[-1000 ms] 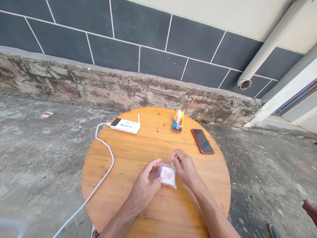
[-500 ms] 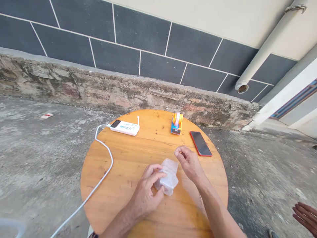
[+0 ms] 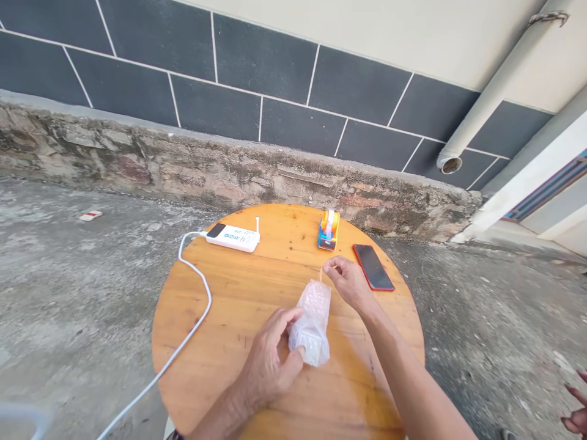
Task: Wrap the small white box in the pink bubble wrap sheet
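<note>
A small bundle of clear bubble wrap [image 3: 312, 321] lies on the round wooden table [image 3: 238, 305], stretched out towards the far side. My left hand [image 3: 270, 360] is closed on its near end, thumb on top. My right hand [image 3: 348, 281] pinches the far tip of the wrap, where a strip of tape seems to hang, and holds it just above the tabletop. What is inside the wrap is hidden.
On the far part of the table stand a white power bank [image 3: 232, 236] with a white cable [image 3: 192, 318] running off the left edge, an orange-and-blue tape dispenser [image 3: 329, 230] and a red-edged phone [image 3: 373, 267]. Another person's fingers [image 3: 575, 412] show at the lower right.
The bundle has been turned over, so its red label no longer shows. My right hand has drawn its end away from me, and the wrap now lies longer.
</note>
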`<act>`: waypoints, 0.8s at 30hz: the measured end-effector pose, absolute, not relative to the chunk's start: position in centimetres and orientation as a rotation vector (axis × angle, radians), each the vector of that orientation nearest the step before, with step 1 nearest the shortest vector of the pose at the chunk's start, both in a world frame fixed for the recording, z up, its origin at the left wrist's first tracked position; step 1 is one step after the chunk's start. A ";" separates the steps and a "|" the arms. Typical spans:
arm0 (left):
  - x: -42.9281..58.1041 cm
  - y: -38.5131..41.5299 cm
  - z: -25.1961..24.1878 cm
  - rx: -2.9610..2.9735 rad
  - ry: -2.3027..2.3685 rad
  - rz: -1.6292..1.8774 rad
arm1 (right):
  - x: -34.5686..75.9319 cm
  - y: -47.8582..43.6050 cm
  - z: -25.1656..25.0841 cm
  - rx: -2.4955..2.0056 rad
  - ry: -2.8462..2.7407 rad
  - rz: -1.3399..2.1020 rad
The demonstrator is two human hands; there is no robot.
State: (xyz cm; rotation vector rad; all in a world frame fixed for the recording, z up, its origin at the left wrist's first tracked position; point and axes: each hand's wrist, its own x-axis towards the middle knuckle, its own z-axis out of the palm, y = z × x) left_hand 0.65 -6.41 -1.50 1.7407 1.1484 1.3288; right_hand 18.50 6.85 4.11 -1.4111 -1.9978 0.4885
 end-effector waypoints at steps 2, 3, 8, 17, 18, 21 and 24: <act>0.7 -6.3 -1.6 1.775 1.156 1.325 | 18.5 7.2 4.0 -1.420 -1.993 0.475; 0.7 -6.2 -1.7 1.799 1.160 1.321 | 18.5 7.3 4.0 -1.423 -1.991 0.468; 0.9 -6.0 -2.1 1.887 1.183 1.299 | 18.5 8.2 3.4 -1.445 -1.984 0.428; 0.5 -6.7 -1.0 1.847 1.076 1.267 | 18.3 10.6 1.8 -1.477 -1.990 0.353; 0.4 -6.7 -0.9 1.815 1.065 1.278 | 18.5 10.3 2.0 -1.485 -1.977 0.333; 0.2 -6.6 -0.8 1.700 1.086 1.305 | 19.0 8.6 3.2 -1.513 -1.964 0.294; 0.2 -6.1 -1.4 1.599 1.182 1.347 | 18.7 5.9 4.6 -1.542 -2.039 0.285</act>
